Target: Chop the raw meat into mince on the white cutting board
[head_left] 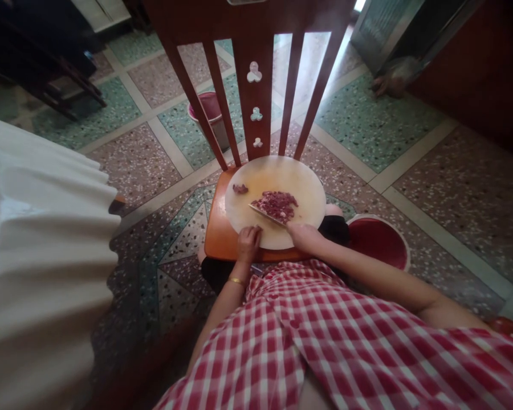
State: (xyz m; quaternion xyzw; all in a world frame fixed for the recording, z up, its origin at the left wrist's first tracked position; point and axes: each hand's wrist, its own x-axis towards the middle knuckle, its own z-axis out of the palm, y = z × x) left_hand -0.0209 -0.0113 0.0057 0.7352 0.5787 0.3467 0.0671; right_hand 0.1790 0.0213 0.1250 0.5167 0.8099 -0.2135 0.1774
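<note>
Meat: dark red pile [277,202], chopped pretty small, on the board [243,210] a bit right of its middle. One scrap [240,188] sits apart, toward the board's left edge.
Knife [268,215]: blade low over the board's middle, along the near side of the pile.
Right hand [303,236]: at the board's near right edge, fingers clamped on the handle, from what shows.
Left hand [248,242]: at the board's near left edge, fingers curled close together; can't tell if they grip the rim or just rest.
Tips: I'd tuck those left fingertips well clear of the blade, scrape the pile together, and pull the scrap in so everything chops evenly. Might wobble, so steady the rim.
Around: chair [216,228] under the board, bin [208,103] beyond it, red tub [376,242] to its right.
</note>
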